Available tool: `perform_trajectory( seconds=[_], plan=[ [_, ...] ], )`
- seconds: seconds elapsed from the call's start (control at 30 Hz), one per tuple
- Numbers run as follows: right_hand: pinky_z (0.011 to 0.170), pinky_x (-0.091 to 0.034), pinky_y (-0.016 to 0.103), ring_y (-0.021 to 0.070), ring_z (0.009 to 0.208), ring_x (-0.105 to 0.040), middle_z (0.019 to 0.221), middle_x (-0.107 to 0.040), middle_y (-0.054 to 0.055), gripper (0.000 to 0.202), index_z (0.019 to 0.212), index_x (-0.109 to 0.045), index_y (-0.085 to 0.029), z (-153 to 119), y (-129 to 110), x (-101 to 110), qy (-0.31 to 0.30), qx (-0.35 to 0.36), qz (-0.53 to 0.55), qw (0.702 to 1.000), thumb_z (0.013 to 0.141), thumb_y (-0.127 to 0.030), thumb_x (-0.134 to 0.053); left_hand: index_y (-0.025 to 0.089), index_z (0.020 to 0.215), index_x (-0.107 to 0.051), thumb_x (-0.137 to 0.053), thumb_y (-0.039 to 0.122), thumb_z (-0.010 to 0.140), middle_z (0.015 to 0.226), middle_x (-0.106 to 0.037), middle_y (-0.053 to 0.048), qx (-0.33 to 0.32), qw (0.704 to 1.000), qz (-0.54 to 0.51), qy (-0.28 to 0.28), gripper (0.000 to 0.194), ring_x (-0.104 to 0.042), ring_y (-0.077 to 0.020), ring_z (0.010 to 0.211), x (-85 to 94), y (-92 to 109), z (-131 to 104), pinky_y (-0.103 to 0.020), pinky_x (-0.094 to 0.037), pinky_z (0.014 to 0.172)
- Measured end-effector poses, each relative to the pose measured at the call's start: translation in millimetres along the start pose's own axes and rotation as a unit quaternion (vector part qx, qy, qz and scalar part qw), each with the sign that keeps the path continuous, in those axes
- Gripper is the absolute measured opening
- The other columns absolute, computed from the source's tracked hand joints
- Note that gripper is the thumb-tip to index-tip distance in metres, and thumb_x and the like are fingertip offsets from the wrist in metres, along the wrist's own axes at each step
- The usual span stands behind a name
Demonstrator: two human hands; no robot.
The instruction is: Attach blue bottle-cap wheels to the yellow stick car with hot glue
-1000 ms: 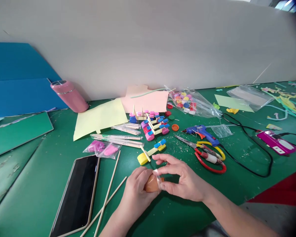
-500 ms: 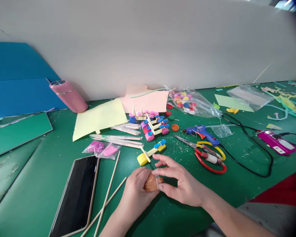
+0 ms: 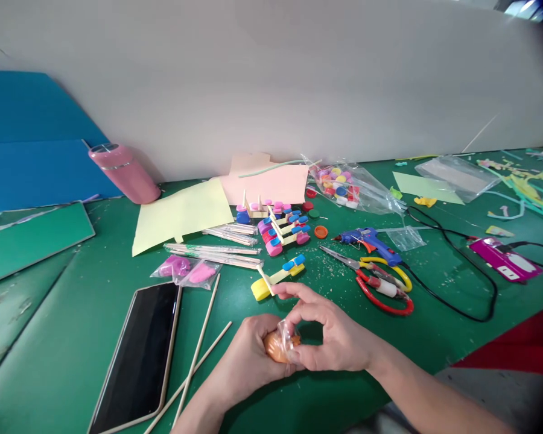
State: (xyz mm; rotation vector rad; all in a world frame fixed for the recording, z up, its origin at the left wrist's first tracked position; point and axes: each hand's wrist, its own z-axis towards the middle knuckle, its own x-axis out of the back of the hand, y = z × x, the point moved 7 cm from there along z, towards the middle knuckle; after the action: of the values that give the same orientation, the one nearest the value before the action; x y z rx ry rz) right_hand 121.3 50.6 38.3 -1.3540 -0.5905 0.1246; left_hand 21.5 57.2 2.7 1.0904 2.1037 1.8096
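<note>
An orange lump that looks like modelling clay in a clear plastic bag (image 3: 276, 348) sits in my left hand (image 3: 248, 355), whose fingers wrap round it. At the bag's right end, the thumb and forefinger of my right hand (image 3: 328, 331) pinch the clear plastic, with the other fingers raised. Just beyond the hands lies a small model of yellow clay and wooden sticks (image 3: 278, 277) with blue pads on it. Behind it stand several similar models in pink and blue (image 3: 284, 232). How far the bag is open cannot be made out.
A phone (image 3: 138, 355) and two thin wooden sticks (image 3: 203, 331) lie at the left. Scissors (image 3: 380, 280), a blue glue gun (image 3: 371, 242) and its black cable (image 3: 468, 313) are on the right. Bagged purple clay (image 3: 174, 267), card sheets (image 3: 185, 211) and a pink bottle (image 3: 127, 175) stand farther back.
My right fingers have closed in on the bag's end, and the clear plastic there is now bunched up. Both hands stay close together; the view has shifted slightly.
</note>
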Motion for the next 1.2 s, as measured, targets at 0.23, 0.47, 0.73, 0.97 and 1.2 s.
perform_trajectory(
  seconds=[0.23,0.47,0.73,0.97,1.2],
  plan=[
    [0.098,-0.034,0.032,0.0213,0.122,-0.04,0.13,-0.043,0.006,0.016,0.079,-0.061,-0.019,-1.0,-0.7,2.2,0.034,-0.013,-0.048,0.998,0.065,-0.012,-0.065,0.017,0.056,-0.041,-0.065,0.027,0.059,0.054,-0.034,0.007,0.02,0.999,0.014,0.027,0.026,-0.028,-0.0076,0.052,7.2,1.8,-0.1,-0.019,-0.024,0.045],
    [0.095,-0.039,0.032,0.0219,0.119,-0.043,0.133,-0.041,0.006,0.016,0.088,-0.064,-0.02,-7.3,8.3,5.4,0.033,-0.043,-0.136,0.989,0.072,-0.02,-0.062,0.016,0.065,-0.053,-0.059,0.022,0.068,0.058,-0.052,0.002,-0.067,0.966,0.213,0.13,0.009,-0.047,-0.0132,0.055,12.3,4.6,0.1,-0.023,-0.035,0.051],
    [0.098,-0.038,0.03,0.0194,0.117,-0.045,0.132,-0.043,0.006,0.018,0.097,-0.064,-0.021,-6.9,13.4,-1.6,0.037,-0.043,-0.081,0.995,0.082,-0.027,-0.056,0.015,0.071,-0.055,-0.056,0.021,0.072,0.062,-0.062,-0.005,-0.217,0.876,0.38,0.202,0.006,-0.057,-0.0212,0.055,6.4,21.6,-8.8,-0.033,-0.043,0.052],
    [0.097,-0.039,0.031,0.0206,0.115,-0.048,0.127,-0.05,0.009,0.015,0.09,-0.064,-0.018,-6.5,15.5,-3.9,0.072,-0.056,-0.069,0.993,0.076,-0.022,-0.061,0.015,0.079,-0.053,-0.047,0.02,0.079,0.064,-0.061,-0.004,-0.237,0.833,0.453,0.21,0.008,-0.056,-0.0217,0.056,-1.9,25.4,-13.5,-0.034,-0.039,0.051],
    [0.091,-0.042,0.029,0.019,0.108,-0.052,0.12,-0.053,0.007,0.009,0.075,-0.063,-0.018,-3.6,5.3,0.9,0.096,-0.023,-0.104,0.99,0.07,-0.011,-0.06,0.017,0.077,-0.053,-0.047,0.023,0.08,0.063,-0.058,-0.002,-0.224,0.835,0.464,0.194,0.009,-0.051,-0.0215,0.056,-0.5,25.5,-12.0,-0.033,-0.034,0.05]
  ],
)
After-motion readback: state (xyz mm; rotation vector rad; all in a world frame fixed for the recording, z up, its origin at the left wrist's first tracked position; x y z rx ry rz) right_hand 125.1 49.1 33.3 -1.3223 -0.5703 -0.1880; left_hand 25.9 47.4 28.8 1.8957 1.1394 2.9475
